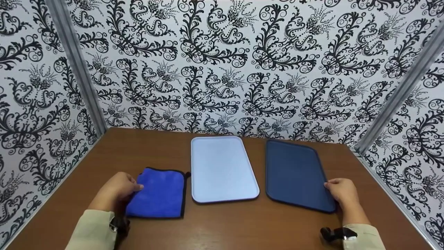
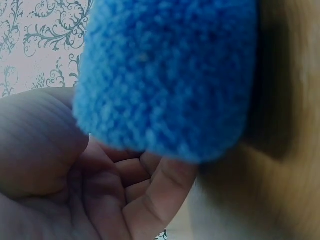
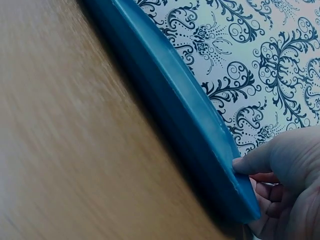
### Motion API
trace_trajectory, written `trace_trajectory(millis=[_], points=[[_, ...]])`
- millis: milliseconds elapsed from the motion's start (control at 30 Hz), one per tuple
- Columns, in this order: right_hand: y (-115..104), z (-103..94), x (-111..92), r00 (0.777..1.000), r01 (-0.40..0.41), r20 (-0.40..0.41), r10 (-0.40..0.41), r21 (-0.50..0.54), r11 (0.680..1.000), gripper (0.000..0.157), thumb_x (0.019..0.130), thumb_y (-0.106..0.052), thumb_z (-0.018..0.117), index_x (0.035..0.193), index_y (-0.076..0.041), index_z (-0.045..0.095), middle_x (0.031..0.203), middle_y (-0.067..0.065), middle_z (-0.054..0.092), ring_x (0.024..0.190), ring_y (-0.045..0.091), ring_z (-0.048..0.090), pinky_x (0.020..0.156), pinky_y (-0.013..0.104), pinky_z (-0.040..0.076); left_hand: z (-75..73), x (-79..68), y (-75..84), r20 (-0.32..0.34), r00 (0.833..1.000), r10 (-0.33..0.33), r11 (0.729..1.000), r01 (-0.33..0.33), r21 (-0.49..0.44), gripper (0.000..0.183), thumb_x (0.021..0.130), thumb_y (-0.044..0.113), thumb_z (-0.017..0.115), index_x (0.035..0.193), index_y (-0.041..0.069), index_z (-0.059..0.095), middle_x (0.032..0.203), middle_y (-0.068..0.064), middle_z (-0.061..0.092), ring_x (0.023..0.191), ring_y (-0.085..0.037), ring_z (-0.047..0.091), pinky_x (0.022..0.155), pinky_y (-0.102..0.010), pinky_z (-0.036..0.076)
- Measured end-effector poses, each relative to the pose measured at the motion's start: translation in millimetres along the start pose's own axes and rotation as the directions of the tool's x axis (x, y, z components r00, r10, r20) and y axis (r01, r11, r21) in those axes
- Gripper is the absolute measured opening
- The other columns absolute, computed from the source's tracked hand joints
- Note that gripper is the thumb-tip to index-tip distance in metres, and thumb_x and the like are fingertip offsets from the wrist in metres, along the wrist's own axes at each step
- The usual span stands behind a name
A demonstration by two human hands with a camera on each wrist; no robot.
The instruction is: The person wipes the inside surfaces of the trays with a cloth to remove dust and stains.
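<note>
A folded blue cloth (image 1: 159, 194) with dark edging lies at the left of the table. My left hand (image 1: 121, 185) pinches its left side between thumb and fingers; in the left wrist view the fluffy cloth (image 2: 165, 80) hangs over the curled fingers (image 2: 160, 195). On the right, my right hand (image 1: 343, 191) grips the right edge of a dark blue tray (image 1: 295, 173). The right wrist view has the thumb on the rim of the tray (image 3: 185, 105), with the other fingers curled beneath it. A light blue tray (image 1: 222, 170) lies between the cloth and the dark tray, touched by neither hand.
The brown wooden table (image 1: 222, 229) is bounded at the back and both sides by panels with a black-and-white scroll pattern (image 1: 222, 69). Grey strips (image 1: 76, 66) run up the corners. A dark strap (image 1: 338, 234) circles the right wrist.
</note>
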State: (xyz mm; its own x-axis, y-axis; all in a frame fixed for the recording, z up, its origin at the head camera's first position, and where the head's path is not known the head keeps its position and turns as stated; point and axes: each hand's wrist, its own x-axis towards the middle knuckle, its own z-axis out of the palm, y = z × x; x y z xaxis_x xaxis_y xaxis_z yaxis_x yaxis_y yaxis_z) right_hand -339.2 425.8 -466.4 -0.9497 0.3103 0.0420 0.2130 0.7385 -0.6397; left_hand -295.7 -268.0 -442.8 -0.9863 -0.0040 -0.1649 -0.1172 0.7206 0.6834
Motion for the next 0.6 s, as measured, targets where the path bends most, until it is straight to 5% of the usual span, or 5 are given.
trace_trajectory(millis=[600], points=[[0.9, 0.0, -1.9, 0.998, -0.002, -0.056, 0.003, 0.018, 1.000, 0.035, 0.096, -0.021, 0.066, 0.113, 0.007, 0.074, 0.126, 0.033, 0.067, 0.111, 0.047, 0.063, 0.085, 0.042, 0.052, 0.5, 0.9, -1.0, -0.028, 1.000, 0.011, 0.999, -0.010, 0.031, 0.043, 0.093, 0.021, 0.072, 0.059, 0.017, 0.045, 0.055, 0.006, 0.039, 0.054, -0.013, 0.041, 0.055, -0.028, 0.036]])
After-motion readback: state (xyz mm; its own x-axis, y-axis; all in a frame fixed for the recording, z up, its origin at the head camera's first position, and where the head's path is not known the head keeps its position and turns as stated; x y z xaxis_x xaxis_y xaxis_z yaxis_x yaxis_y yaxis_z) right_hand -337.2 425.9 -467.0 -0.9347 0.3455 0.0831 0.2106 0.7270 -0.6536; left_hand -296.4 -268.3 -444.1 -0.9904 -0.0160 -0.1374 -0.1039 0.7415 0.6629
